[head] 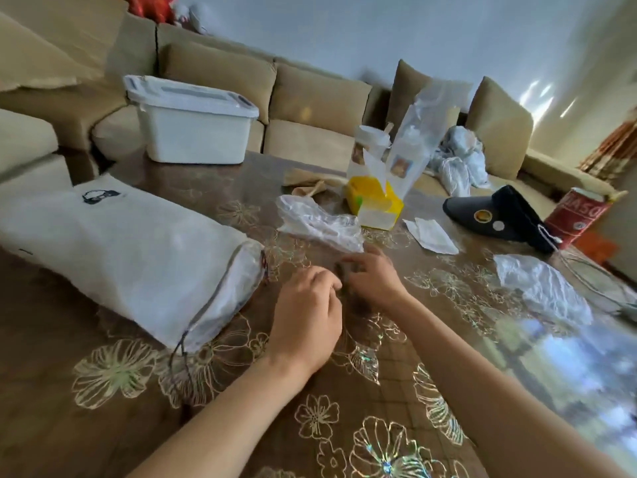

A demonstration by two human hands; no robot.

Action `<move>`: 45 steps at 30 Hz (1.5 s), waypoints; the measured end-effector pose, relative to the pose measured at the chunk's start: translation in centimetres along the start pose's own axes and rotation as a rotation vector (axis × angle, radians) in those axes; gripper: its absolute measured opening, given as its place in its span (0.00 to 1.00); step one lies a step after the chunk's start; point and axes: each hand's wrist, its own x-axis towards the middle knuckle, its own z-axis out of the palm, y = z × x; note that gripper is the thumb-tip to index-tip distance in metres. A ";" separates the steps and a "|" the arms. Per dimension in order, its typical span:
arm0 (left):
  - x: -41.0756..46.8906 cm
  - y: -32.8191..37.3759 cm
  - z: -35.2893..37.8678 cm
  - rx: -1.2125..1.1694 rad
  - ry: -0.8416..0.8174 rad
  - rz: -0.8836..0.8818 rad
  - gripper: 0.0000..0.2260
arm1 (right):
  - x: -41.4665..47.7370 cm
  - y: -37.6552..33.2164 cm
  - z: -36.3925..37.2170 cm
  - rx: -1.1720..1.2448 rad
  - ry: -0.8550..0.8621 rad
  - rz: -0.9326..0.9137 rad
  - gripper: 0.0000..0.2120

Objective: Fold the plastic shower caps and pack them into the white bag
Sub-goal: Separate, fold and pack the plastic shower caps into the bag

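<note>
The table (103, 426) has a brown cloth with pale flower outlines under a glossy clear cover, which reflects light far to the right of the white bag (138, 257). This bag lies on its side on the cloth, and its open mouth, with a dark drawstring, is turned to the right. Just right of that mouth the left hand (306, 305) and the right hand (372, 274) meet low over the cloth. The fingers of both hands are curled toward each other, but the place between them is blurred, so I cannot tell if they grasp anything. Right of the bag and beyond the hands lies 1 crumpled shower cap (320, 222), its near edge close to the right hand. The other shower cap (544, 288) lies well to the right of the bag. A yellow tissue box (374, 201) and a black visor (499, 215) are also on that side. Behind the bag stands a white storage box (189, 132) with its lid on. A beige sofa (310, 98) runs behind the bag and the table, under a pale wall (310, 25)
</note>
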 end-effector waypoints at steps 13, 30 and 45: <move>3.4 0.2 -2.4 -1.353 -0.043 -0.922 0.36 | -8.6 -1.6 -5.0 0.598 0.129 -0.044 0.08; 0.1 4.2 -3.3 -1.127 -0.674 -0.707 0.15 | -14.7 2.5 -5.2 1.061 -0.160 0.304 0.28; -0.9 1.3 -2.2 0.261 0.014 -0.189 0.15 | -14.8 5.8 -2.5 0.019 0.374 0.268 0.08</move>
